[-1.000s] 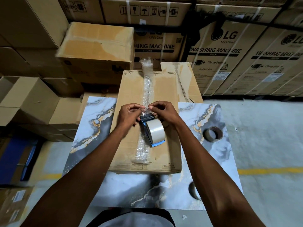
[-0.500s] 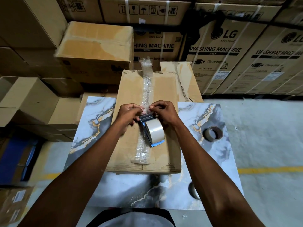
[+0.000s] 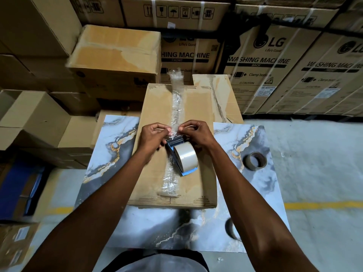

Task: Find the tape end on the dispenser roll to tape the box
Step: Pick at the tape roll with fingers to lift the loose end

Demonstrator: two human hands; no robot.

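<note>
My left hand (image 3: pixel 152 136) is pinched shut on a crumpled scrap of clear tape (image 3: pixel 173 132) at the front of the dispenser (image 3: pixel 181 154), which rests on the box (image 3: pixel 157 173) lying across the marbled bench (image 3: pixel 110 154). The roll (image 3: pixel 185 156) sits just toward me from both hands, its flat face turned to my right, so the tape runs away from me along the box seam. My right hand (image 3: pixel 196 134) is closed at the dispenser's head, fingertips close to my left; whether it has the end, I cannot tell. A spare roll (image 3: pixel 255 160) lies well apart, right.
</note>
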